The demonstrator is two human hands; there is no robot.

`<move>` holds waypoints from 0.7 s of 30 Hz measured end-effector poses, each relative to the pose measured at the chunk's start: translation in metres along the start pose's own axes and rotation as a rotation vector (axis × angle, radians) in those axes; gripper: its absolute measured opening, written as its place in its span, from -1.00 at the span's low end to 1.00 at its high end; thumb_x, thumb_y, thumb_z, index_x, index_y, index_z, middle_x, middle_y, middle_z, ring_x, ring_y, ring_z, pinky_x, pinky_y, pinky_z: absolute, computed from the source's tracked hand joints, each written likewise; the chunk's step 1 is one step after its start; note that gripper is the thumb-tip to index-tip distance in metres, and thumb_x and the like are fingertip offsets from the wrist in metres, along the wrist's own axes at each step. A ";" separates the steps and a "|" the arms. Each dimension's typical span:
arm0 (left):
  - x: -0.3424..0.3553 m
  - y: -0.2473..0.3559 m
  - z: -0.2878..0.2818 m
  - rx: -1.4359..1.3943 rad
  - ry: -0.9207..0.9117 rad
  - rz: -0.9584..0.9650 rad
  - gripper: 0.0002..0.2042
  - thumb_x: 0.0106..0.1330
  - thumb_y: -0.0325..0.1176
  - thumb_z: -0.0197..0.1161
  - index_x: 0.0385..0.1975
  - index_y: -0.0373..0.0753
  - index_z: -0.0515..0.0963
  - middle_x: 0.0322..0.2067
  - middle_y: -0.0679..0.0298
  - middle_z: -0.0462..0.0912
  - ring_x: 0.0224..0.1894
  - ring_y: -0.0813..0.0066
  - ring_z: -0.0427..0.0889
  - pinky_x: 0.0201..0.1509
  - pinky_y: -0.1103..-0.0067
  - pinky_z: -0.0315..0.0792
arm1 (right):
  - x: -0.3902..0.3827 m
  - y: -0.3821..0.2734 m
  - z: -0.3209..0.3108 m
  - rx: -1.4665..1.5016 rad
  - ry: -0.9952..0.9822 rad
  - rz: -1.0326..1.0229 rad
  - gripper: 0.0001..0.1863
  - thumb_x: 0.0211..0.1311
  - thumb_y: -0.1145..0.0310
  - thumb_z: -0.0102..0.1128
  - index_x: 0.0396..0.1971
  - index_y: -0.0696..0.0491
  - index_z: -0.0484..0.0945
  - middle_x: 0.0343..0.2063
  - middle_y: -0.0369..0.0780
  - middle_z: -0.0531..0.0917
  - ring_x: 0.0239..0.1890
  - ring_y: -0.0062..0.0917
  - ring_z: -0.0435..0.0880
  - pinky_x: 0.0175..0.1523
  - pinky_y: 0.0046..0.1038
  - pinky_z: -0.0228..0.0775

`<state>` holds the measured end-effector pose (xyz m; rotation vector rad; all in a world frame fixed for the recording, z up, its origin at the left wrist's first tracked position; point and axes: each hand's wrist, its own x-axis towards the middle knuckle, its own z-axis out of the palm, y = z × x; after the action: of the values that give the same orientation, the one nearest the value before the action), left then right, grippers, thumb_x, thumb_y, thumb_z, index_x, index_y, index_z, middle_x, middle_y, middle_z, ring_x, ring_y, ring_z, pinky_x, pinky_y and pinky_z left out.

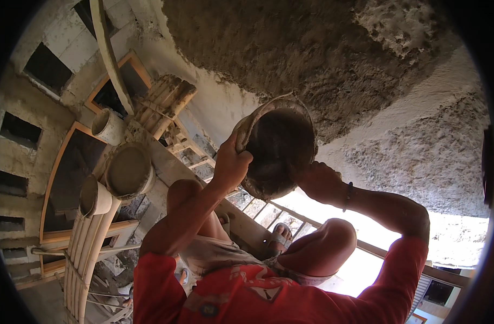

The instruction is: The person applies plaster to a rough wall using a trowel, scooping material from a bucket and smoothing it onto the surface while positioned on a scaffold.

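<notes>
A mortar-stained bucket [279, 146] is tilted in front of me, its mouth facing me and its inside dark and smeared. My left hand [232, 164] is closed on its left rim, thumb on the near side. At the lower right of the mouth, my right hand [317, 182] is closed in a fist, its fingers partly lost in shadow. Whether it grips the rim or a tool inside cannot be made out. A thin wire handle [282, 98] arcs over the bucket's upper edge. Just beyond is a wall patch of dark wet mortar [279, 48].
Left of me stand a wide bucket filled with grey mortar [129, 170] and two smaller pails, one [95, 198] near, one [108, 127] farther. Bamboo poles [87, 254] support the scaffold. My legs straddle a plank [247, 229], with a bright drop and wooden slats below.
</notes>
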<state>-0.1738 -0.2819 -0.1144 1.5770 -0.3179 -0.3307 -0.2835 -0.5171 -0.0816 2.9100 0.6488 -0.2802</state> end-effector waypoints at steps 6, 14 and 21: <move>-0.001 -0.015 0.002 0.139 0.012 0.021 -0.40 0.00 -0.54 0.07 0.19 -0.32 0.40 -0.20 -0.09 0.65 -0.17 0.03 0.66 -0.03 0.33 0.49 | 0.004 0.018 -0.057 -0.448 0.212 0.050 -0.85 0.03 0.33 0.24 -0.42 0.08 0.61 -0.48 -0.20 0.54 -0.44 -0.44 0.58 -0.48 -0.40 0.41; -0.001 0.012 0.007 0.219 0.057 0.023 -0.44 0.03 -0.53 0.11 0.17 -0.35 0.40 -0.15 -0.16 0.63 -0.11 -0.04 0.65 -0.02 0.31 0.49 | 0.040 0.022 -0.031 -0.213 -0.095 0.059 -0.80 0.06 0.40 0.22 -0.31 0.15 0.57 -0.50 -0.09 0.60 -0.43 -0.35 0.65 -0.37 -0.34 0.53; 0.002 -0.005 0.006 -0.012 0.024 -0.021 -0.43 0.02 -0.54 0.06 0.16 -0.39 0.40 -0.14 -0.05 0.65 -0.10 0.04 0.63 0.03 0.37 0.48 | 0.013 0.014 0.036 0.259 -0.090 -0.009 -0.73 0.09 0.33 0.17 -0.20 0.09 0.60 -0.29 -0.09 0.66 -0.26 -0.20 0.70 -0.23 -0.24 0.60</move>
<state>-0.1743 -0.2878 -0.1198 1.5727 -0.2807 -0.3293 -0.2714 -0.5305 -0.1178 3.1151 0.6555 -0.5304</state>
